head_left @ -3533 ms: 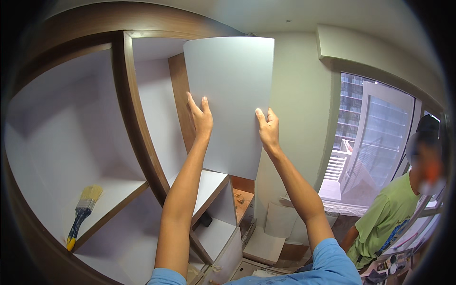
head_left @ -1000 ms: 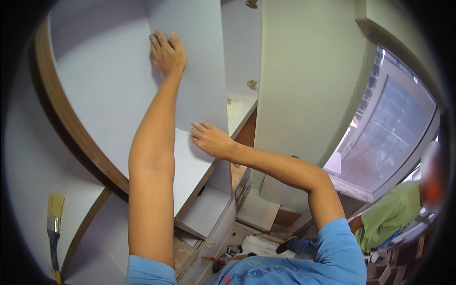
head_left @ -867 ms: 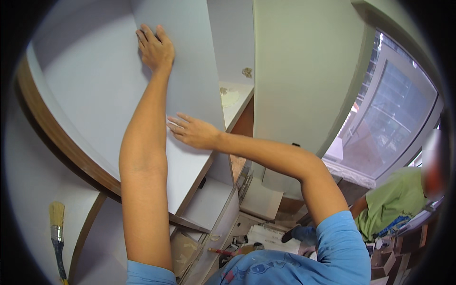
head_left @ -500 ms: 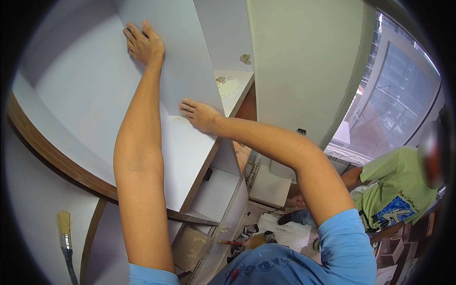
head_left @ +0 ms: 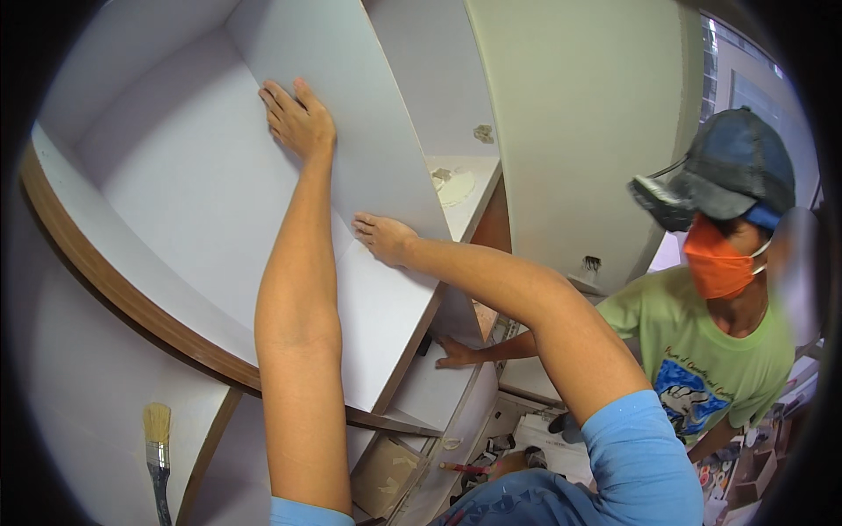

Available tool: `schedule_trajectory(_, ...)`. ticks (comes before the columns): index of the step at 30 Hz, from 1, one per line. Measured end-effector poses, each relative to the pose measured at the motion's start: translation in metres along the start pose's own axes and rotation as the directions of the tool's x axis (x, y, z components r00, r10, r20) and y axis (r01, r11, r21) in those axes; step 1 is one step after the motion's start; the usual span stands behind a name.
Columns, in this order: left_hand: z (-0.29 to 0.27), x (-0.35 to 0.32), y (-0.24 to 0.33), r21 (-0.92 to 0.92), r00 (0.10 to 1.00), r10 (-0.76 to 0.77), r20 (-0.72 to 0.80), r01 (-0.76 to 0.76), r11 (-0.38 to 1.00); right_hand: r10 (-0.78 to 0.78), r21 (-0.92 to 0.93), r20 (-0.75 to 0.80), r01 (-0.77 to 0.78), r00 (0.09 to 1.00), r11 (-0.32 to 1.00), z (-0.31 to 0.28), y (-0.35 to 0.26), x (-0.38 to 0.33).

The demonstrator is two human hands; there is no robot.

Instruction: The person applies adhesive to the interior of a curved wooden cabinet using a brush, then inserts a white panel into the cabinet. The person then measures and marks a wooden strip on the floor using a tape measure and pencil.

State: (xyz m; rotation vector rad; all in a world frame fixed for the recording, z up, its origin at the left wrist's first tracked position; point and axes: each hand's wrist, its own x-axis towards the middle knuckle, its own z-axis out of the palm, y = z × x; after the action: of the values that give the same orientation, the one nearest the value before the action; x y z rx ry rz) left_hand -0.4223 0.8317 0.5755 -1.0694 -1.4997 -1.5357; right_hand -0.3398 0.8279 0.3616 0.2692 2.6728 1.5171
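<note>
My left hand [head_left: 300, 123] lies spread against the upright white inner panel [head_left: 377, 131] of a white cabinet with a curved brown front edge. Lower down, my right hand [head_left: 386, 238] is pressed to the same panel, near the corner where it meets a white shelf [head_left: 386, 329]. Both hands have stretched fingers and hold nothing. Just below that shelf, a co-worker's hand [head_left: 458, 352] reaches into a lower white compartment beside a small black object [head_left: 425, 344].
A paintbrush [head_left: 158, 451] with pale bristles lies on a white surface at lower left. To the right stands a co-worker in a green T-shirt [head_left: 702, 342], cap and orange mask, close to my right arm. Clutter and boxes [head_left: 745, 473] cover the floor behind.
My view has shifted, moving the cabinet right and down in the picture. Both my hands stay on the panel. The co-worker has come closer and now reaches an arm into the lower compartment.
</note>
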Motion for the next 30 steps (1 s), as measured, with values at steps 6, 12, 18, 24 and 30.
schedule_trajectory(6,-0.001,0.007,0.001,-0.075,0.999,0.038,-0.023,-0.039,0.996,0.055,0.035,-0.113,-0.051,0.992,0.998,0.005,0.001,-0.014)
schedule_trajectory(12,-0.005,0.075,0.054,-0.227,0.995,0.093,-0.029,-0.097,0.969,0.045,0.084,-0.108,-0.036,0.993,0.996,0.003,-0.002,-0.016)
schedule_trajectory(18,0.003,0.093,0.053,-0.225,0.994,0.112,0.005,-0.108,0.968,0.006,0.259,-0.084,0.016,0.996,0.966,-0.037,0.001,-0.023)
schedule_trajectory(24,0.008,0.098,0.060,-0.211,0.996,0.091,0.001,-0.089,0.973,0.086,-0.025,-0.162,-0.091,0.983,0.996,0.002,0.007,-0.027)
schedule_trajectory(30,0.004,0.098,0.058,-0.219,0.996,0.089,0.003,-0.086,0.972,0.066,0.015,-0.180,-0.064,0.982,0.998,-0.001,0.006,-0.035)
